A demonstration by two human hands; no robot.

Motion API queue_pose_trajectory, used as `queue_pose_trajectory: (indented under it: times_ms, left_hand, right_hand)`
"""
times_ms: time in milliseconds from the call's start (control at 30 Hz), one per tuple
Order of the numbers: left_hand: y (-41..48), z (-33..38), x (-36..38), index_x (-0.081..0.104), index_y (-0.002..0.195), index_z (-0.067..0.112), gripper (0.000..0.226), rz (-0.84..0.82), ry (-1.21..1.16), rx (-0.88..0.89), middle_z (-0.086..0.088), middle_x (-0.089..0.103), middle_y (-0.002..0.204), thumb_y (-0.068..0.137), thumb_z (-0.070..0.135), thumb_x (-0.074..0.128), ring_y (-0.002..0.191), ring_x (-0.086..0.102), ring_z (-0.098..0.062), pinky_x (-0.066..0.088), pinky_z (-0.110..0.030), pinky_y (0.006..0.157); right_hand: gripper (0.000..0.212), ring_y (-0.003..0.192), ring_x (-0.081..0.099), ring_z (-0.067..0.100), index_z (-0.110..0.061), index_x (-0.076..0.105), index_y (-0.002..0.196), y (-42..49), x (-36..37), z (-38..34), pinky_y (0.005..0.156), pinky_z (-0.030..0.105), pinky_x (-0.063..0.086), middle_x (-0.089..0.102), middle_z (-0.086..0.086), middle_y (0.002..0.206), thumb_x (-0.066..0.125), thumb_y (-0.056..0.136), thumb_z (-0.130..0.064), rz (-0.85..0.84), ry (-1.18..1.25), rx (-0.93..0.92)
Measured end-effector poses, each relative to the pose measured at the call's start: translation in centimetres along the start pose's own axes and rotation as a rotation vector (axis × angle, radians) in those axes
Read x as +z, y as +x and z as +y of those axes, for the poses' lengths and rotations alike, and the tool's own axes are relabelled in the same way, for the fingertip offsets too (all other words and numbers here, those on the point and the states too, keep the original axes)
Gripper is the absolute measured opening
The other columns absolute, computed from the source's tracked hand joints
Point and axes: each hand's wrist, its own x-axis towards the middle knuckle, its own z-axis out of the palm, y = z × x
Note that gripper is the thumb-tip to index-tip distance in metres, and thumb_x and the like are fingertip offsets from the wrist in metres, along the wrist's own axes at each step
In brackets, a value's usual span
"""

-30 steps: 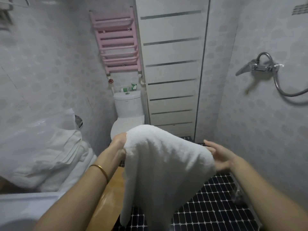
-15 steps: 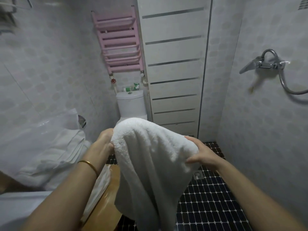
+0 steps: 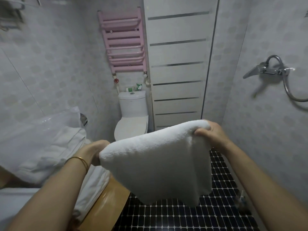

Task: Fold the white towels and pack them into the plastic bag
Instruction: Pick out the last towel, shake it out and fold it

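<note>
Head view: thick white terry towel (image 3: 155, 164) hangs folded in mid-air above the dark tiled floor (image 3: 183, 217), with left grip (image 3: 95, 152) and right grip (image 3: 211, 135) each pinching a top corner. Clear plastic bag (image 3: 58, 117) holding folded white towels (image 3: 55, 147) sits left.

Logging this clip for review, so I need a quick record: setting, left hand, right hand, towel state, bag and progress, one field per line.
setting: bathroom, with toilet and pink rack ahead
left: left hand grips the towel at its left end
right: right hand grips its right end, held higher
towel state: doubled over, hanging in the air above the floor
bag: plastic bag on the left; folded towels seem to be inside
progress: this towel not yet packed
</note>
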Motion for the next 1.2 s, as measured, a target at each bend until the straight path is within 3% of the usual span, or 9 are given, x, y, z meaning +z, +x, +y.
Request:
queue_pose_trajectory:
  times_ms: [100,233,400,600,733,900,1000,1133,1200]
  left_hand:
    - [1.5,-0.5,0.5,0.067,0.085,-0.006,0.021,-0.173,-0.265,0.027,-0.014,0.072,0.073,0.089,0.011,0.056,0.065,0.069,-0.027,0.054,-0.029,0.051]
    - [3.0,-1.6,1.1,0.073,0.094,0.019,0.018,-0.412,-0.623,0.4,-0.005,0.072,0.098,0.086,0.032,0.065,0.086,0.07,-0.02,0.057,-0.035,0.069]
    - [3.0,-2.4,2.2,0.032,0.141,0.027,0.11,-0.392,-0.304,0.622,0.001,0.042,0.136,0.049,0.021,0.093,0.123,0.051,-0.026,0.052,-0.038,0.092]
    - [2.3,-1.8,2.9,0.061,0.109,0.006,0.055,-0.108,0.017,0.695,-0.013,0.065,0.098,0.061,0.023,0.082,0.08,0.063,-0.022,0.049,-0.022,0.053]
    - [2.0,-2.7,1.2,0.069,0.096,0.002,0.05,-0.127,-0.23,0.538,-0.01,0.074,0.087,0.061,0.035,0.083,0.075,0.07,-0.021,0.053,-0.025,0.059]
    - [1.1,-4.8,0.4,0.062,0.112,0.018,0.034,-0.035,-0.511,0.422,-0.006,0.07,0.104,0.094,0.044,0.052,0.095,0.066,-0.023,0.055,-0.036,0.07]
    - [0.1,-6.5,-0.3,0.055,0.127,0.019,0.042,0.172,-0.481,0.416,-0.005,0.061,0.122,0.097,0.046,0.044,0.11,0.058,-0.026,0.049,-0.044,0.094]
    - [-2.2,-8.2,-3.0,0.055,0.127,0.007,0.044,0.31,-0.64,0.375,-0.009,0.061,0.121,0.096,0.039,0.05,0.103,0.06,-0.024,0.051,-0.032,0.085]
    - [-3.6,-8.9,-5.0,0.057,0.121,0.003,0.041,0.32,-0.783,0.297,-0.008,0.066,0.101,0.095,0.035,0.054,0.082,0.063,-0.02,0.052,-0.026,0.064]
  right_hand:
    - [0.017,0.053,0.061,0.007,-0.015,0.067,0.074,0.0,0.8,-0.6,0.049,0.019,0.049,0.067,-0.005,0.059,0.063,0.059,-0.02,-0.004,0.217,0.082]
    - [0.016,0.055,0.063,0.017,-0.009,0.067,0.078,0.2,0.8,-0.2,0.05,0.024,0.052,0.067,0.006,0.065,0.066,0.068,-0.021,0.017,0.362,0.225]
    - [0.017,0.071,0.061,0.024,-0.01,0.062,0.093,0.5,-0.2,1.3,0.066,0.035,0.049,0.064,0.011,0.085,0.058,0.084,-0.024,0.096,0.453,0.387]
    - [0.035,0.079,0.061,0.027,-0.019,0.064,0.109,0.0,-0.2,2.6,0.069,0.037,0.049,0.062,0.012,0.093,0.056,0.078,-0.033,-0.067,0.624,0.519]
    - [0.032,0.076,0.068,0.025,-0.012,0.066,0.1,0.5,-0.1,3.5,0.068,0.036,0.054,0.069,0.011,0.089,0.05,0.09,-0.038,-0.138,0.668,0.639]
    - [0.061,0.126,0.051,0.025,-0.012,0.057,0.129,0.7,1.9,3.8,0.09,0.036,0.047,0.057,0.01,0.133,0.056,0.085,-0.055,-0.295,0.692,0.894]
    - [0.053,0.068,0.071,0.032,-0.007,0.063,0.104,1.2,4.6,3.4,0.045,0.042,0.056,0.072,0.019,0.083,0.058,0.082,-0.056,-0.369,0.692,0.983]
    - [0.074,0.11,0.062,0.036,-0.011,0.066,0.118,1.1,9.0,3.7,0.094,0.051,0.048,0.066,0.017,0.118,0.057,0.075,-0.07,-0.452,0.637,0.906]
    - [0.075,0.107,0.064,0.034,-0.011,0.069,0.112,0.2,11.3,2.7,0.088,0.051,0.05,0.067,0.016,0.115,0.074,0.06,-0.064,-0.61,0.534,0.819]
